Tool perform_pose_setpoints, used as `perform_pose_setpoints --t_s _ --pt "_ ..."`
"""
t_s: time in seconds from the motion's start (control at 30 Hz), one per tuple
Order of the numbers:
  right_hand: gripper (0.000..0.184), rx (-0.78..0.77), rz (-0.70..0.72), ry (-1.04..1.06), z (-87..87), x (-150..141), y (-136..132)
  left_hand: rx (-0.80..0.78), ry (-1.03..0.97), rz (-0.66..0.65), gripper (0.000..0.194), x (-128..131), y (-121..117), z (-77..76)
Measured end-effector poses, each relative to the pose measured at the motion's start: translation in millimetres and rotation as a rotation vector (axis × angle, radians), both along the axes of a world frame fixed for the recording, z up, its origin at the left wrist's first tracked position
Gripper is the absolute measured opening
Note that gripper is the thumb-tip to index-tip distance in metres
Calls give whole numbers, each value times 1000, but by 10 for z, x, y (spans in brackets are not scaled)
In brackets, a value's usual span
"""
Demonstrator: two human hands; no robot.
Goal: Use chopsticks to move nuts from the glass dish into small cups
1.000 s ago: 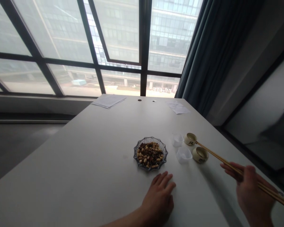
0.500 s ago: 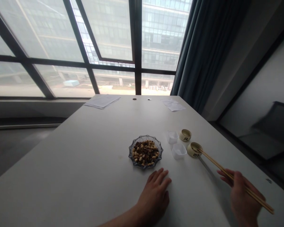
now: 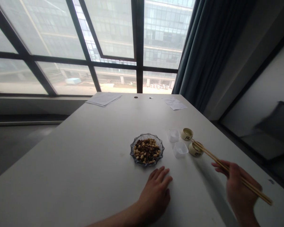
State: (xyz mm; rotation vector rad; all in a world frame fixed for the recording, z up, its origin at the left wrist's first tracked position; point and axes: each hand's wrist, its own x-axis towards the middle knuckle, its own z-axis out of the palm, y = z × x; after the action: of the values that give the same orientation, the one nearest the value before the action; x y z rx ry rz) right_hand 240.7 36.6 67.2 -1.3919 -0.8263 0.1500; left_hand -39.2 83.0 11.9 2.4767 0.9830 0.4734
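My right hand (image 3: 240, 183) grips a pair of wooden chopsticks (image 3: 216, 160). Their tips hover over the nearer small cream cup (image 3: 195, 153), close to the farther cream cup (image 3: 186, 135); whether anything is pinched between them is too small to tell. Palm down on the table, my left hand (image 3: 156, 192) rests with fingers stretched out and holds nothing. Just beyond its fingertips stands a scalloped glass bowl (image 3: 133, 159) filled with mixed nuts and dark pieces (image 3: 148, 149). Two clear plastic containers (image 3: 180, 154) sit between the bowl and the cups.
Paper sheets (image 3: 104, 99) lie at the far left of the white table (image 3: 85, 164), with more papers (image 3: 174, 103) at the far right. Large windows (image 3: 113, 28) and a dark curtain (image 3: 198, 47) stand behind. A dark chair (image 3: 276, 119) is off to the right.
The chopstick tips have moved from inside the nearer cream cup up and left toward the farther one. My right hand shifted slightly left with them; my left hand stays put.
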Motion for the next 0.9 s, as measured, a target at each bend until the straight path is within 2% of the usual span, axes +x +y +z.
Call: perform_pose_setpoints --t_s 0.07,0.17,0.27,0.37,0.47,0.6,0.9 --pt "33 16 121 -75 135 -193 143 0 4 -3 46 2 1 3" --pt "24 43 383 -187 256 -520 425 4 5 0 46 6 -4 6" --pt "24 14 641 -320 263 -813 727 14 -2 2 47 10 -10 2" --pt "28 -40 789 -424 221 -1014 955 20 -8 3 48 14 -15 -14" --pt "28 -87 835 -456 200 -1107 1056 25 -22 9 47 24 -20 -37" --pt "28 -127 844 -463 213 -1110 1064 25 -30 14 45 40 -29 -64" --pt "25 -140 890 -537 245 -1124 1098 23 -33 16 45 41 -32 -56"
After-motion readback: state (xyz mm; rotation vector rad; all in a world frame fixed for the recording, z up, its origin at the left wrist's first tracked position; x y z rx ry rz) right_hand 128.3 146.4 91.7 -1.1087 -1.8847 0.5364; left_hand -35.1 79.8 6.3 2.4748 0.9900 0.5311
